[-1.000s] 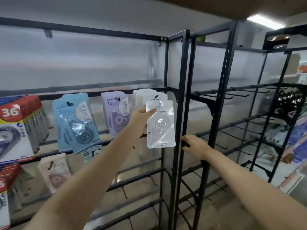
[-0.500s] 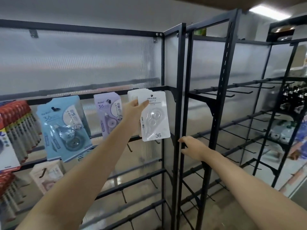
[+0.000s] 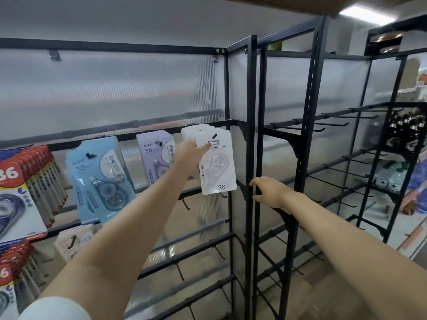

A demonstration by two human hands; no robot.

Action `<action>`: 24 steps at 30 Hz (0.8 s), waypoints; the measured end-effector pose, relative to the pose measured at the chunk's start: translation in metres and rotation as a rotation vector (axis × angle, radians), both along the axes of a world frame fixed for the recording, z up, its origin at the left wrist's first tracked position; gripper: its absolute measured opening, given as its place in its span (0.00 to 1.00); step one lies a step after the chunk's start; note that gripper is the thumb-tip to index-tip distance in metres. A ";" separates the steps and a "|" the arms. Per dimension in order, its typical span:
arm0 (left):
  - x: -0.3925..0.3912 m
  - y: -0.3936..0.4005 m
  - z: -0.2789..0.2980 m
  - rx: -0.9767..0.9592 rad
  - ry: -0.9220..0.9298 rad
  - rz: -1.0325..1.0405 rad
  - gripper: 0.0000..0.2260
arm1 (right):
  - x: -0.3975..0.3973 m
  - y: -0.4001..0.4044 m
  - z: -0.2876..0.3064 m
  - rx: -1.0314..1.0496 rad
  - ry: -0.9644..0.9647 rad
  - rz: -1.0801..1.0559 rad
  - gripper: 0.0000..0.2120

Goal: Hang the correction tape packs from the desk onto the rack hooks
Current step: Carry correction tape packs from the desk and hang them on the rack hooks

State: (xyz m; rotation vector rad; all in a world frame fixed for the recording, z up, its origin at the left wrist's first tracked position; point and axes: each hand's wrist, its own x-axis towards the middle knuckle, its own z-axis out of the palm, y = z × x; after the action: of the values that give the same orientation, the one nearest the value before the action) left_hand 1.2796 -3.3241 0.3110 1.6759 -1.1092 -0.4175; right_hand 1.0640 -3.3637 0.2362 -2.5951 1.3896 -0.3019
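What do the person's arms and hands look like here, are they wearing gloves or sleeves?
No gloves: both the left hand and the right hand are bare, with bare forearms. A pale short sleeve shows at the upper left arm. No rings, watch or bracelets are visible.

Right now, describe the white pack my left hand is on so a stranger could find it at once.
Find the black rack post at the corner of the two racks; just left of it hangs a row of packs. The white pack is the rightmost, on a hook, touched by the left hand. Unlike its lilac pack and blue pack neighbours, it is plain white, marked 36 at the bottom.
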 end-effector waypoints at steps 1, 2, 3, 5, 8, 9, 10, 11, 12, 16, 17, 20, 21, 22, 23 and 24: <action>0.003 0.001 0.000 0.024 -0.097 0.009 0.16 | 0.000 0.002 0.000 0.007 0.016 -0.009 0.21; 0.005 0.002 0.000 0.051 -0.186 0.012 0.18 | 0.000 0.005 0.001 0.015 0.034 -0.016 0.22; 0.007 0.004 -0.001 0.079 -0.264 0.012 0.20 | 0.000 0.008 0.001 0.023 0.056 -0.024 0.23; 0.009 0.008 -0.004 0.133 -0.395 0.010 0.23 | 0.001 0.012 -0.001 0.045 0.097 -0.037 0.24; 0.012 0.022 -0.014 0.201 -0.542 0.016 0.23 | 0.004 0.022 -0.008 0.078 0.161 -0.044 0.24; 0.012 0.031 -0.021 0.230 -0.576 0.022 0.22 | 0.006 0.027 -0.012 0.096 0.193 -0.033 0.24; 0.012 0.041 -0.028 0.260 -0.611 0.027 0.21 | 0.010 0.032 -0.018 0.114 0.226 -0.012 0.23; 0.010 0.052 -0.038 0.288 -0.641 0.035 0.20 | 0.015 0.037 -0.023 0.128 0.257 0.017 0.22; 0.008 0.064 -0.047 0.311 -0.672 0.042 0.20 | 0.022 0.042 -0.028 0.135 0.281 0.055 0.21; 0.000 0.121 -0.090 0.440 -0.791 0.057 0.14 | 0.066 0.069 -0.048 0.142 0.371 0.242 0.20; 0.001 0.137 -0.102 0.492 -0.809 0.073 0.15 | 0.081 0.079 -0.054 0.124 0.380 0.292 0.20; 0.016 0.195 -0.136 0.661 -0.884 0.141 0.17 | 0.128 0.123 -0.068 0.018 0.402 0.447 0.21; 0.024 0.219 -0.146 0.711 -0.911 0.166 0.17 | 0.143 0.142 -0.072 -0.042 0.417 0.507 0.21; 0.031 0.244 -0.154 0.753 -0.923 0.195 0.18 | 0.160 0.161 -0.076 -0.100 0.423 0.573 0.20; 0.040 0.271 -0.160 0.799 -0.920 0.232 0.18 | 0.178 0.182 -0.080 -0.144 0.417 0.641 0.20; 0.049 0.299 -0.165 0.838 -0.909 0.277 0.18 | 0.197 0.204 -0.083 -0.170 0.397 0.701 0.19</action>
State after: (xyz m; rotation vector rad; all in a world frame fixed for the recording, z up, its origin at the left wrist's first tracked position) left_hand 1.3282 -3.0247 0.1459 2.8807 -1.3901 0.1362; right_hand 1.2608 -3.1595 0.1535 -3.1905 0.4532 0.2195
